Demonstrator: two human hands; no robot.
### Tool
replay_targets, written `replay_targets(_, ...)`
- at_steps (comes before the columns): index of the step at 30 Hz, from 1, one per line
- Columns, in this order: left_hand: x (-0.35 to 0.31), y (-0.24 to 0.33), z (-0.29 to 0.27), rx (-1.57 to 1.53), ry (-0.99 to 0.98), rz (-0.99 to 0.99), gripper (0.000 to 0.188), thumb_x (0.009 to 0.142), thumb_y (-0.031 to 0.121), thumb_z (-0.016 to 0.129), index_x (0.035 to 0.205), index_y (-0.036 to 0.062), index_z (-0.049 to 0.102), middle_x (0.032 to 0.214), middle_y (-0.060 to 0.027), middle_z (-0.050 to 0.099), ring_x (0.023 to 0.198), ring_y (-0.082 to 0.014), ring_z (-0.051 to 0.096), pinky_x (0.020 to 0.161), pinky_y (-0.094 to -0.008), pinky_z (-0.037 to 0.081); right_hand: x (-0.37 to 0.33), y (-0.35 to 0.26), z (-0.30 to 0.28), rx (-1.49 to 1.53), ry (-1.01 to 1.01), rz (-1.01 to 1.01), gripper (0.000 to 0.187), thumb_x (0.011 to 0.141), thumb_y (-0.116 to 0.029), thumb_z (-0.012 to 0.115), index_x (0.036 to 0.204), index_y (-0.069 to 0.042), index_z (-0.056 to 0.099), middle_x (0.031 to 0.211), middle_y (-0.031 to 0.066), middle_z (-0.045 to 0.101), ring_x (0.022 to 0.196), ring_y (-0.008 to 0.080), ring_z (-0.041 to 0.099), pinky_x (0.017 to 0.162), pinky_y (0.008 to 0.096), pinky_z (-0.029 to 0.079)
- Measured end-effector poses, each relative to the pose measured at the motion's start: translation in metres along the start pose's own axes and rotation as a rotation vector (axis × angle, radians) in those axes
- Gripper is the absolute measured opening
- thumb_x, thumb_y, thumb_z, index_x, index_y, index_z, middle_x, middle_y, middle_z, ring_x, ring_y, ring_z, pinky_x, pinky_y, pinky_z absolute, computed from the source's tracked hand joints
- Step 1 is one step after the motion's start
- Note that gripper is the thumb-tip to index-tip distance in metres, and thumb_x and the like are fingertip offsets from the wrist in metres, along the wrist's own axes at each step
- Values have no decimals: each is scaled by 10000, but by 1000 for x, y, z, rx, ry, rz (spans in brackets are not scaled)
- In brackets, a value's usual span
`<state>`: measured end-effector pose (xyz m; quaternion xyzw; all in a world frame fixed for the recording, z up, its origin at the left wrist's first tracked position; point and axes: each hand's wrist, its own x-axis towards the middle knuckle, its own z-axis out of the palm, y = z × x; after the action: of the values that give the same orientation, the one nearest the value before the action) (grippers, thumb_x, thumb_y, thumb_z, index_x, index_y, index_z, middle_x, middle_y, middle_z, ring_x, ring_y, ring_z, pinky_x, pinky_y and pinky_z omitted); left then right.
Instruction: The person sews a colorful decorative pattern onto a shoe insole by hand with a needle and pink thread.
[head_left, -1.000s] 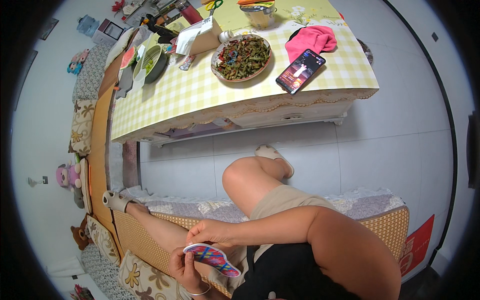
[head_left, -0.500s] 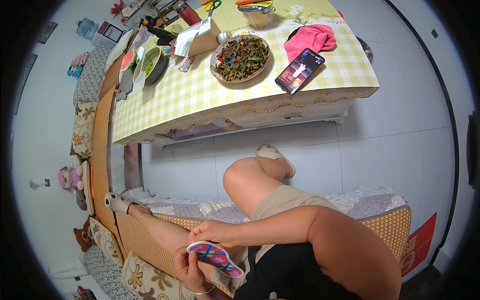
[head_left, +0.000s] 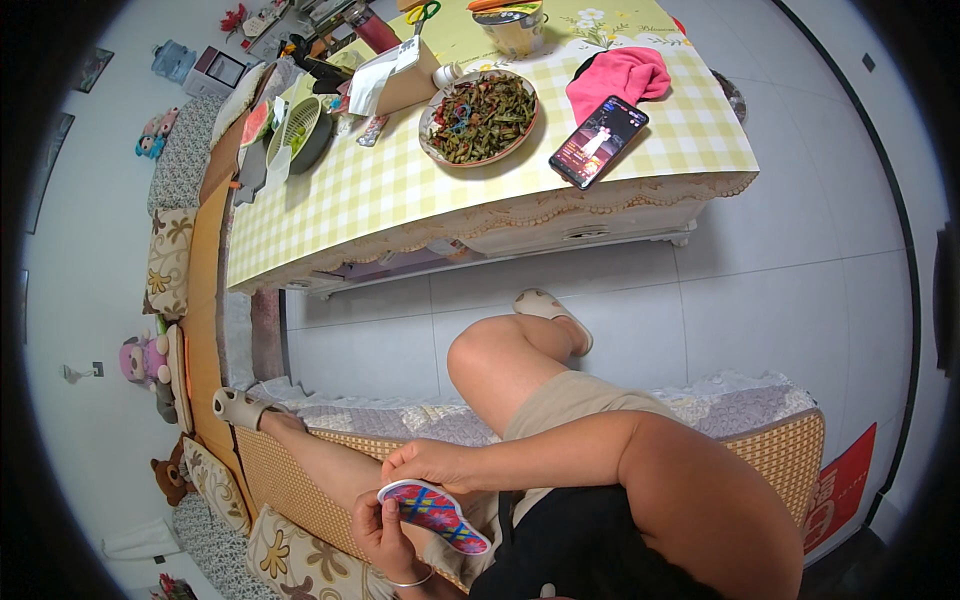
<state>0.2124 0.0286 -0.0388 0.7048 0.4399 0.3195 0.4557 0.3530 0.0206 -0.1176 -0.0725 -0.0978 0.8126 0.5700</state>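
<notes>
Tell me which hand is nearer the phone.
Right: the right hand is below and left of the phone in the picture; the left hand is lower, farther left.

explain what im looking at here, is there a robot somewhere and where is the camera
No robot here: these are a seated person's own bare hands. The view comes from a wide fisheye camera worn on the head, looking down, so straight edges bend near the dark rim, and left in the picture is the person's left.

Low in the picture, the left hand and right hand pinch one end of a curved, colourful patterned piece with a white edge.

Beyond the knees is a table with a yellow-and-white checked top. On it are a bowl of what looks like cooked greens, a lit phone, a pink cloth and a tissue box.
</notes>
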Motion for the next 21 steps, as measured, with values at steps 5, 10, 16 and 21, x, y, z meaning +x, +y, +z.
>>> replay_targets(5,0,-2,0,16,2,9,71,891,46,592,879,-20,567,778,-18,558,684,-74,496,634,-191,400,0,1,-1,20,-15,-2,108,846,-120,655,836,-21,611,754,13,610,656,52,560,570,184,437)
replay_targets(10,0,-2,1,15,-2,16,67,892,46,590,883,-17,571,777,-16,560,683,-72,493,633,-190,396,1,2,-1,20,-16,3,113,848,-124,657,838,-21,612,748,16,607,654,54,560,572,183,440)
replay_targets(16,-1,-1,1,10,4,1,66,891,47,593,878,-13,569,775,-15,564,683,-69,491,634,-188,395,2,3,0,61,28,-5,48,803,-42,656,794,-13,619,714,41,619,611,90,578,551,222,476)
replay_targets(21,-2,0,3,-5,4,-2,68,894,49,592,876,-11,568,775,-16,565,686,-70,495,639,-188,401,1,2,0,52,24,-6,55,804,-50,660,808,-14,618,724,42,621,617,91,580,554,222,476)
